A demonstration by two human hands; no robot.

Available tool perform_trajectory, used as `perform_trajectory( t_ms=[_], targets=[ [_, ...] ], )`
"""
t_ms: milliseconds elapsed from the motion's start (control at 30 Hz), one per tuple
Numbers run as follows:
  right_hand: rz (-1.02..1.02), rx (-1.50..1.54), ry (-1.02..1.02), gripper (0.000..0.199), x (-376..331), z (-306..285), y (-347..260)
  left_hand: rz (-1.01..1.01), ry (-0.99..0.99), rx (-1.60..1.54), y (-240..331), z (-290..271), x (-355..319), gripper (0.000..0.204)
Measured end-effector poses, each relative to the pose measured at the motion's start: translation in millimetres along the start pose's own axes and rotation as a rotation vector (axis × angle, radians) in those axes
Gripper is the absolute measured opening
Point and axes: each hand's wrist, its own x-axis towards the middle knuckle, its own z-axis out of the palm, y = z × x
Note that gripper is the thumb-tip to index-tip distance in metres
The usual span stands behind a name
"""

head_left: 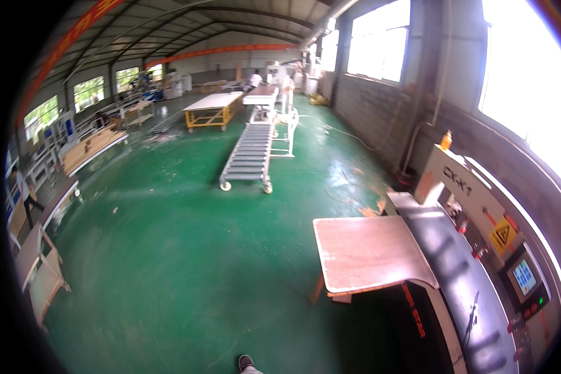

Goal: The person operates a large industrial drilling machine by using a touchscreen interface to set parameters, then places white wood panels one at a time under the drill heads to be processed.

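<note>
Neither of my hands shows in the head view. At the lower edge my own shoe (246, 361) stands on the green floor. Closest to me on the right is a wood-topped table (374, 252) with rounded corners and a pale edge. It butts against a long machine with a dark, shiny bed (445, 268). A control panel with a lit screen (525, 276) is fixed to the machine, beside a yellow warning sign (502, 234). On top of the machine stands an orange bottle (446, 140).
A roller conveyor (249, 153) on castors stands ahead. Behind it are a white-topped table with a yellow frame (213, 103) and a person (255, 79). Stacked boards (93, 148) and another person (25, 193) are at the left. A hose (349, 134) trails along the floor by the right wall.
</note>
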Motion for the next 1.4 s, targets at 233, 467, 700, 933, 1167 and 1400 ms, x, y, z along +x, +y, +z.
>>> perform_trajectory(
  t_ms=[233,467,700,933,1167,1400],
  targets=[
    [-0.199,-0.149,0.089,0.037,72,-102,-230,-0.077,0.171,-0.24,-103,-65,23,0.051],
    [-0.433,-0.26,0.055,0.038,97,-102,-499,-0.139,0.316,-0.385,-204,-147,46,0.053],
    [-0.536,-0.313,-0.015,0.039,115,-83,-679,-0.222,0.447,-0.509,-262,-229,88,0.051],
    [-0.384,-0.268,-0.065,0.04,176,-82,-768,-0.266,0.475,-0.577,-268,-348,179,0.057],
    [-0.33,-0.25,-0.079,0.041,240,-138,-927,-0.219,0.499,-0.462,-273,-539,281,0.062],
    [-0.666,-0.206,0.061,0.042,289,-243,-1217,-0.201,0.49,-0.492,-272,-681,366,0.059]
  ],
)
